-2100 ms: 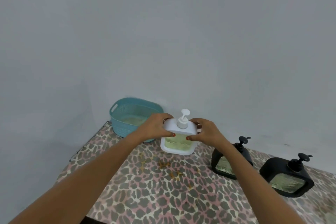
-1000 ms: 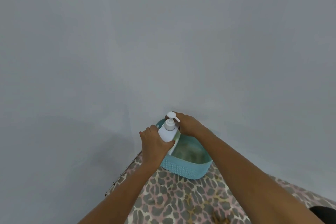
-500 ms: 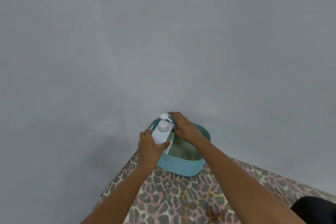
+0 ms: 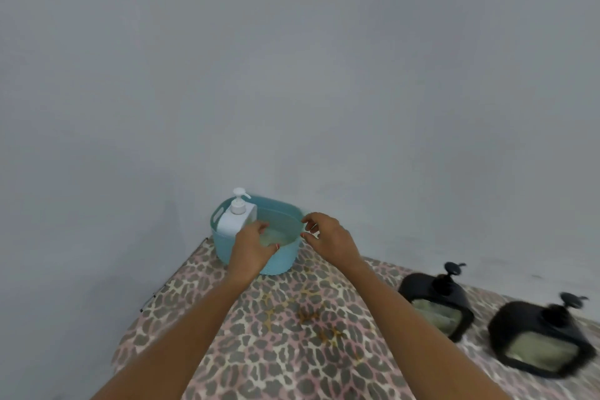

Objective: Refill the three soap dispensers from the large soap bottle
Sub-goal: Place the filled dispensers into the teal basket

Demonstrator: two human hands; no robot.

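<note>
Fingers (image 4: 259, 227) of your left hand (image 4: 251, 247) hang relaxed over the basket (image 4: 284, 258); your right hand (image 4: 328, 235) curls loosely, empty, at its right rim. White dispenser (image 4: 235, 221) stands inside, at the left end, seemingly stowed. Next, reach right of the basket for the nearer black dispenser (image 4: 436, 305).

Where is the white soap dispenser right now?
In the head view, the white dispenser stands inside the teal basket, at its left end, on the far left corner of the table, just beyond the left hand.
</note>
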